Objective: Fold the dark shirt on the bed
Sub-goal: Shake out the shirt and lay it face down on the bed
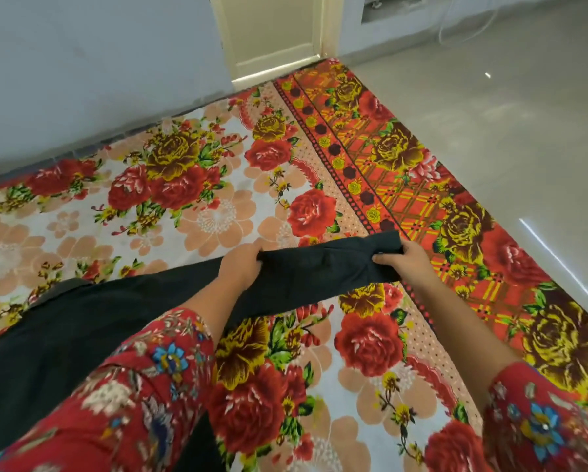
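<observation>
A dark shirt (81, 321) lies spread on the bed (217, 185), its body at the lower left and one long sleeve (319, 267) stretched out to the right. My left hand (241, 264) grips the sleeve near its middle, fingers curled over the upper edge. My right hand (401, 258) pinches the sleeve's cuff end. The sleeve is pulled fairly flat between the two hands, just above the sheet. My red flowered sleeves cover part of the shirt's body.
The bed wears a bright floral sheet with a red checked border (422, 206) along its right edge. Beyond that edge is shiny grey floor (507, 137). A grey wall (98, 63) runs along the far side, with a cream door (272, 32) at the corner.
</observation>
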